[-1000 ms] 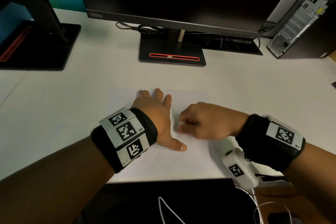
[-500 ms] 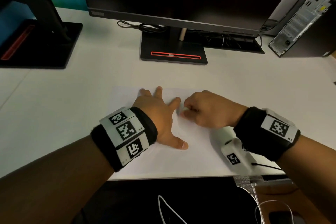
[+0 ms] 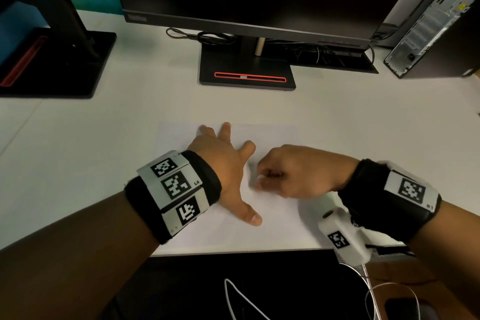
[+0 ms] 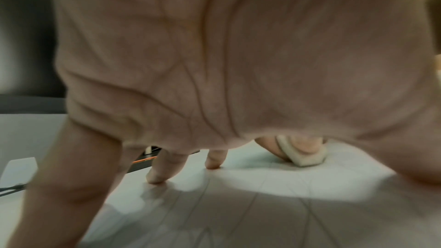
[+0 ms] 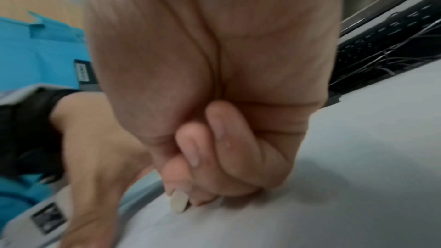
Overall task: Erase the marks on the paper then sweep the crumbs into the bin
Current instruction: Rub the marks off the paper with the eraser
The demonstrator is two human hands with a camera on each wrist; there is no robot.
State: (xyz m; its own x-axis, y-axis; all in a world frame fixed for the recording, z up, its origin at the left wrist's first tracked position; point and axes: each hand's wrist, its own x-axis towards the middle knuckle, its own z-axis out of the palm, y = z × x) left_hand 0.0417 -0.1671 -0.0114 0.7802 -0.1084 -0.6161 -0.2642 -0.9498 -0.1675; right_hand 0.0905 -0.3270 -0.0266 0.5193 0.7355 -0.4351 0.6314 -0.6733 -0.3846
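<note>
A white sheet of paper (image 3: 275,223) lies on the white desk near its front edge. My left hand (image 3: 223,163) lies flat on the sheet with fingers spread, holding it down. My right hand (image 3: 293,171) is curled just to its right and pinches a small off-white eraser (image 3: 260,177) against the paper. In the left wrist view the eraser (image 4: 303,156) touches the sheet (image 4: 274,182), where faint pencil lines show. The right wrist view shows the eraser (image 5: 178,202) sticking out below the curled fingers. No bin or crumbs are visible.
A monitor stand (image 3: 246,70) is behind the paper, with cables (image 3: 202,35) beside it. A second black stand (image 3: 59,60) is at the far left and a computer tower (image 3: 439,18) at the far right. White cables (image 3: 374,293) hang below the desk edge.
My right hand moved with the eraser away from me and then back toward me over the paper. The left hand stayed flat on the sheet.
</note>
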